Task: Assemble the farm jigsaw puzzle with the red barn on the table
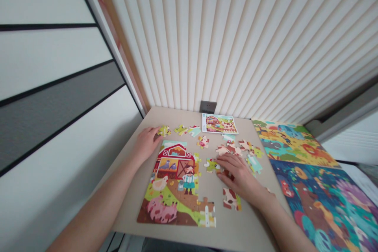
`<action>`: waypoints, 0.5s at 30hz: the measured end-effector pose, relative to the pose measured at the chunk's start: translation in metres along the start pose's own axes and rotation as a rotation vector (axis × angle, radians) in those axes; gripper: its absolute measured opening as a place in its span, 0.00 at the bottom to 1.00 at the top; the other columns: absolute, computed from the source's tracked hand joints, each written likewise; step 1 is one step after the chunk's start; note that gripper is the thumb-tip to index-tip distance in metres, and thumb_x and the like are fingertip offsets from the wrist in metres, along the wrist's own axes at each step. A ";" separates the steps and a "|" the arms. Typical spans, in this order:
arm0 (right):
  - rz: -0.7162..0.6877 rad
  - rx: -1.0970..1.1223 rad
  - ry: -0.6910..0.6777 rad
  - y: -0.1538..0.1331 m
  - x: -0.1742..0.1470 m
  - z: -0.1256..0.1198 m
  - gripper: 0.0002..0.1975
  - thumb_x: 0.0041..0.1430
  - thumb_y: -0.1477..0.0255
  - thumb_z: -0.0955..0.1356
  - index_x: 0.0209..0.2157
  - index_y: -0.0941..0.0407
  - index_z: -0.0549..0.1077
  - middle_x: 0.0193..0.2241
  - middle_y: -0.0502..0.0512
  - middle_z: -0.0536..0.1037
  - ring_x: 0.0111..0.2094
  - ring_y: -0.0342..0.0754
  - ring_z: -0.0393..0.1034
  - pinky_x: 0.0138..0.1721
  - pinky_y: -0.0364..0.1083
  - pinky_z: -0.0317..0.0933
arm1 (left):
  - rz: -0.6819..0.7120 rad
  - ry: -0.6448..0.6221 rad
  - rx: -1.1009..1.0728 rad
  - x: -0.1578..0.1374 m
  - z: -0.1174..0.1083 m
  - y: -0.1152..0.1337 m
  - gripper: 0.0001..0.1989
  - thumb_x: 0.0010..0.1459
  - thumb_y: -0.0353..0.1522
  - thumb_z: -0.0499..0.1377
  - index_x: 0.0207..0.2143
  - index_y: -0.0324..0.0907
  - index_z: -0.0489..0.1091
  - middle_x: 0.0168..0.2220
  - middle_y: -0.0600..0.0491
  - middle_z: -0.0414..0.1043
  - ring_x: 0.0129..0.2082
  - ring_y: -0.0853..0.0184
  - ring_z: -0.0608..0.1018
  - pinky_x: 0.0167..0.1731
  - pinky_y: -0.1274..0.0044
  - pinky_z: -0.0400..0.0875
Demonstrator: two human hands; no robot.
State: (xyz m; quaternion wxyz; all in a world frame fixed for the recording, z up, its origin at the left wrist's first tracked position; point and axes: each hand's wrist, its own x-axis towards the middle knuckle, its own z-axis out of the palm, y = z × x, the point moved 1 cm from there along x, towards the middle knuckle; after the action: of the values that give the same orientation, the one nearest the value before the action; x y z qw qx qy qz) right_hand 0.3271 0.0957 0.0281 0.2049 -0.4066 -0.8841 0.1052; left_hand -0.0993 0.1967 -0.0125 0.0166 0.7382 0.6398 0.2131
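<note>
A partly assembled jigsaw puzzle (168, 189) lies on the table, showing a red barn, a farmer, a hen and a muddy pig. Beyond its upper left corner, my left hand (149, 140) has its fingertips closed on the edge of a green-yellow puzzle piece (164, 131). My right hand (236, 172) is lowered over the loose pieces right of the puzzle. Its thumb and fingers curl round a brownish puzzle piece (226, 172), mostly covered by the hand. A green piece (211, 165) lies at its fingertips, and a brown-and-white cow piece (230, 199) sits below the thumb.
A printed reference picture (220, 123) lies at the table's back, near a wall socket (208, 106). More loose pieces (230, 149) are scattered around the right hand. Two finished puzzles, an animal savanna (292, 141) and a dark forest (325, 201), lie at right. A pleated panel (189, 47) stands behind.
</note>
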 end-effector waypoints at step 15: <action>-0.022 0.026 0.018 -0.006 0.002 -0.001 0.19 0.69 0.73 0.70 0.60 0.51 0.75 0.56 0.62 0.79 0.60 0.59 0.71 0.61 0.64 0.67 | -0.189 0.009 -0.133 0.002 -0.007 -0.002 0.25 0.56 0.46 0.67 0.50 0.41 0.78 0.33 0.50 0.79 0.35 0.57 0.79 0.39 0.70 0.70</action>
State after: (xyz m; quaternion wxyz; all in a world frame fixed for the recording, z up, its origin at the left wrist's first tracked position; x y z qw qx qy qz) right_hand 0.3223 0.0935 0.0318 0.2193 -0.3951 -0.8852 0.1109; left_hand -0.1029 0.1969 -0.0065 0.0825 0.6710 0.6911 0.2558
